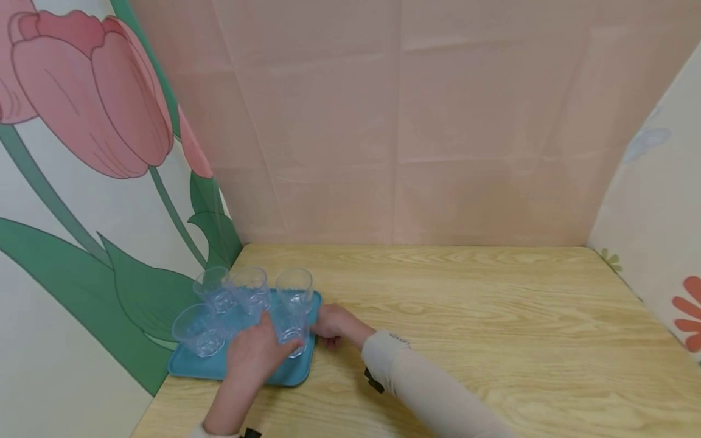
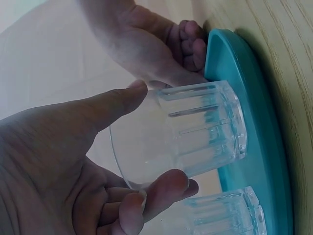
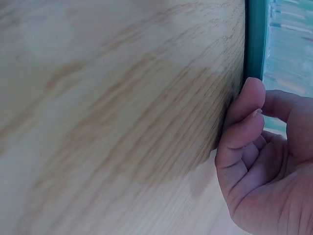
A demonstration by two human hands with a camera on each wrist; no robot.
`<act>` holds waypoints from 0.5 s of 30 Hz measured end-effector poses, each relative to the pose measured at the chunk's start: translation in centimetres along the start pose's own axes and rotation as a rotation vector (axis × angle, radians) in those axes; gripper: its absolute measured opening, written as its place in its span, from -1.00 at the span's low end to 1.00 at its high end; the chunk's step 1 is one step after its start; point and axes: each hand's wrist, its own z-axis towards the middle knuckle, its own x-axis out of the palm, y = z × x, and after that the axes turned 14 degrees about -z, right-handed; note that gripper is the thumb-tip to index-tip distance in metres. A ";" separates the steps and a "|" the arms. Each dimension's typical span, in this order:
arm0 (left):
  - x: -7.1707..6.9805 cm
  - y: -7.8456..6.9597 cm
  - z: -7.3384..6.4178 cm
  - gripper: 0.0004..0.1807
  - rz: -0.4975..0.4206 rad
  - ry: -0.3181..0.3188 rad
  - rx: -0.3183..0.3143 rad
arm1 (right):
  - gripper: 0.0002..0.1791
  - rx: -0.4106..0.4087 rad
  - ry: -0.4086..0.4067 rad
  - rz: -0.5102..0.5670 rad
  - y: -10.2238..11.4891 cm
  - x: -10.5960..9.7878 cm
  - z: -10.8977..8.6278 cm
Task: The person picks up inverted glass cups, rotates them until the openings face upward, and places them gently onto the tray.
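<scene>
A teal tray (image 1: pixel 290 376) lies at the left of the table, bearing several clear plastic cups. My left hand (image 1: pixel 254 353) holds the near right cup (image 2: pixel 195 127) between thumb and fingers, close to its rim. That cup is upright, its base low over the tray. At the tray's right side, my right hand (image 1: pixel 331 322) pinches the rim, fingers (image 3: pixel 239 132) curled at the outer side. Other cups stand around the left hand: one at the near left (image 1: pixel 199 331), three in the far row (image 1: pixel 294 286). Part of the tray's middle is hidden by the left hand.
The wooden table (image 1: pixel 465 316) extends to the right of the tray. A wall panel with painted tulips (image 1: pixel 93 91) rises close along the left. A pink sheet (image 1: pixel 394 121) closes off the back, and a pale panel (image 1: pixel 657 201) borders the right.
</scene>
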 end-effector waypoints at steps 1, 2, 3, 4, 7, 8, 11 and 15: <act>0.0 0.0 0.0 0.19 0.003 0.001 0.004 | -0.61 -0.002 -0.001 0.000 0.0 0.0 0.0; 0.0 0.0 0.0 0.19 0.005 0.002 0.007 | -0.60 -0.004 0.000 -0.001 0.0 0.0 0.0; 0.0 0.0 0.0 0.19 0.006 0.004 0.007 | -0.60 -0.005 0.002 0.000 0.0 0.0 0.1; -0.1 0.1 -0.1 0.19 0.007 0.005 0.010 | -0.59 -0.008 0.001 0.005 0.0 0.0 0.1; 0.0 0.2 -0.1 0.21 0.006 0.004 0.021 | -0.57 -0.020 -0.008 0.017 -0.1 0.1 0.1; 0.0 0.3 -0.1 0.21 0.005 0.002 0.025 | -0.57 -0.023 -0.011 0.028 -0.1 0.1 0.0; -0.1 0.2 -0.2 0.24 -0.001 -0.004 0.034 | -0.60 -0.035 -0.017 0.063 -0.3 0.1 -0.1; -0.6 -0.1 -0.4 0.25 0.003 -0.020 0.039 | -0.63 -0.045 -0.025 0.099 -0.7 -0.2 -0.4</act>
